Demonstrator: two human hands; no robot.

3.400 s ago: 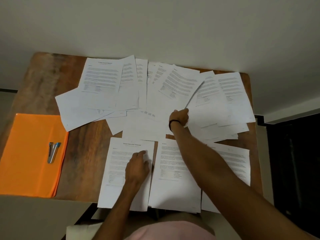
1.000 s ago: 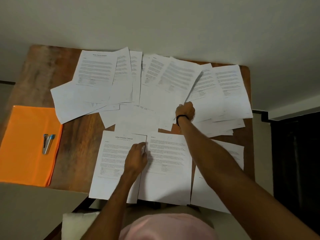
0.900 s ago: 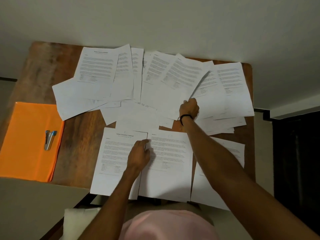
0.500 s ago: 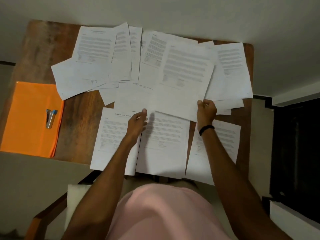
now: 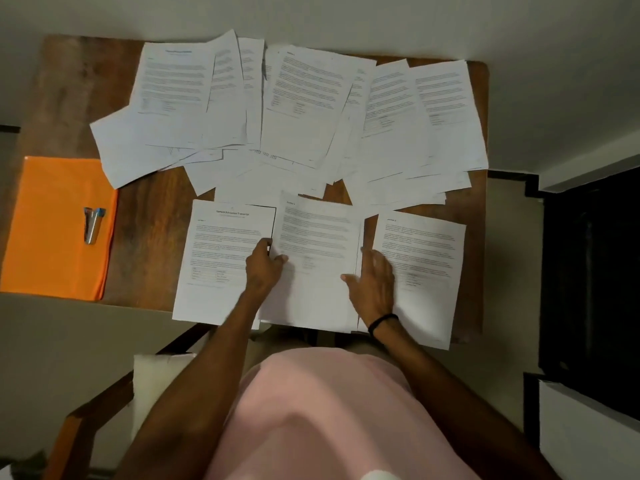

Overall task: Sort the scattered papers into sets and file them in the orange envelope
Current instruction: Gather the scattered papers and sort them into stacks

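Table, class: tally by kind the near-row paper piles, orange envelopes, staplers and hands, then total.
Near-row paper piles: 3, left pile, middle pile, right pile
Orange envelope: 1
Stapler: 1
Hands: 2, left hand, right hand
Total: 7

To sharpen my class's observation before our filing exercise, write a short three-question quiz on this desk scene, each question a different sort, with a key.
1. True or false: the stapler lies on the orange envelope.
2. Which near pile lies between the left hand and the right hand? A left, B middle, C right.
3. Fill in: the dark wristband is on the ____ arm.
Key: 1 true; 2 B, the middle pile; 3 right.
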